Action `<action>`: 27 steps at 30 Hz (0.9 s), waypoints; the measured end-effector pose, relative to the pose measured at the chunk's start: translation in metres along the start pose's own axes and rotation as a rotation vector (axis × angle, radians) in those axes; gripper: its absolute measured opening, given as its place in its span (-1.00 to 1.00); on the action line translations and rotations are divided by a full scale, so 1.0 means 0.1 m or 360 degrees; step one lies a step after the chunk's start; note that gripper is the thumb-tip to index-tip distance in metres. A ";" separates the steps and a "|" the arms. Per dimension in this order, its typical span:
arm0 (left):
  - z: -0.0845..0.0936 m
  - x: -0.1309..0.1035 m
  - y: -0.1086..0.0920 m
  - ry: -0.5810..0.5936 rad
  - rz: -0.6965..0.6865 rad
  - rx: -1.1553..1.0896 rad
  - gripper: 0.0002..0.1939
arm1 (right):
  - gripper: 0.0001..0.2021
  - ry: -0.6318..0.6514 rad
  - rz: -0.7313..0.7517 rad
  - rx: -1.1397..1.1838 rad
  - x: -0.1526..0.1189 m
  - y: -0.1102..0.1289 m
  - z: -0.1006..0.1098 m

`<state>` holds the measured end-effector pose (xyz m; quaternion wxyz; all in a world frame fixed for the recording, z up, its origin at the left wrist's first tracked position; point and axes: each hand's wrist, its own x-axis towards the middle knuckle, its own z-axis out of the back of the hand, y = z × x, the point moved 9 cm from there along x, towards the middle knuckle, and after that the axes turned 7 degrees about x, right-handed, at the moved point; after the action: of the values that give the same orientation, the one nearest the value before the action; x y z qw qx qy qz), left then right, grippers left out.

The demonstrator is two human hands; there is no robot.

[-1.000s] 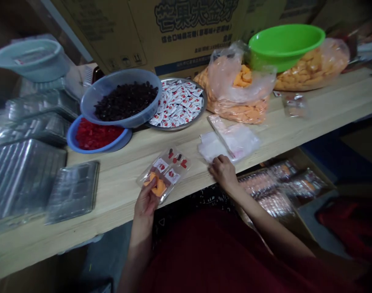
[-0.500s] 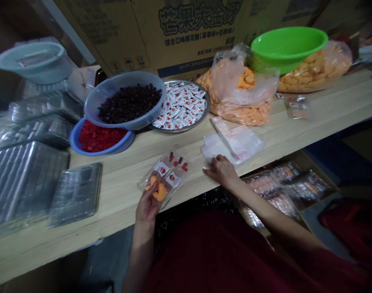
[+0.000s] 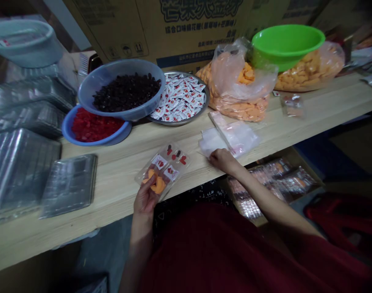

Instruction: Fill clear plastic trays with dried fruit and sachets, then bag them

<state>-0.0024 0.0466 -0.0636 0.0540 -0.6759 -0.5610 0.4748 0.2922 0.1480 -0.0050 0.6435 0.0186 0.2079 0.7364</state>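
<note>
My left hand (image 3: 145, 197) grips the near corner of a clear plastic tray (image 3: 177, 167), its thumb over the orange candy pieces (image 3: 158, 185) inside. The tray also holds two white printed sachets (image 3: 171, 172) and small red and dark pieces at its far end. It lies tilted at the front edge of the table. My right hand (image 3: 225, 161) is closed, with its fingertips pinched at the near edge of a stack of thin clear plastic bags (image 3: 245, 137). The fingertips are partly hidden.
Behind stand a blue bowl of dark pieces (image 3: 160, 91), a smaller bowl of red pieces (image 3: 105, 141), a metal tray of sachets (image 3: 186, 121), a bag of orange candy (image 3: 239, 108) and a green basin (image 3: 288, 44). Clear trays (image 3: 71, 183) are stacked left. An open carton (image 3: 308, 162) of packs sits below.
The view has shifted slightly. My right fingers have drawn closer together and moved a little to the right along the bags' edge. My left hand keeps its hold on the tray.
</note>
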 end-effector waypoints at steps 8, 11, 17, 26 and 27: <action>-0.13 -0.03 0.08 0.0047 0.0046 -0.0073 -0.55 | -0.92 -0.0160 -0.0115 0.0272 0.01 -0.08 -0.08; -0.19 -0.02 0.12 0.0054 0.0072 -0.0113 -0.53 | -0.83 -0.0180 -0.0135 0.0443 0.01 -0.14 -0.11; -0.41 0.03 0.19 0.0135 0.0091 -0.0134 -0.49 | -0.61 -0.0124 -0.0053 0.0845 0.04 -0.25 -0.15; -0.49 0.03 0.33 0.0114 0.0068 -0.0078 -0.57 | -0.93 -0.0194 -0.0085 0.1223 0.04 -0.34 -0.22; -0.52 0.02 0.36 0.0148 0.0046 -0.0047 -0.55 | -0.93 -0.0215 -0.0087 0.1266 0.04 -0.34 -0.23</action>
<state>0.0598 0.0594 -0.0585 0.0632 -0.7060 -0.5550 0.4353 0.3172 0.1479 -0.0377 0.6177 0.3090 0.4344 0.5782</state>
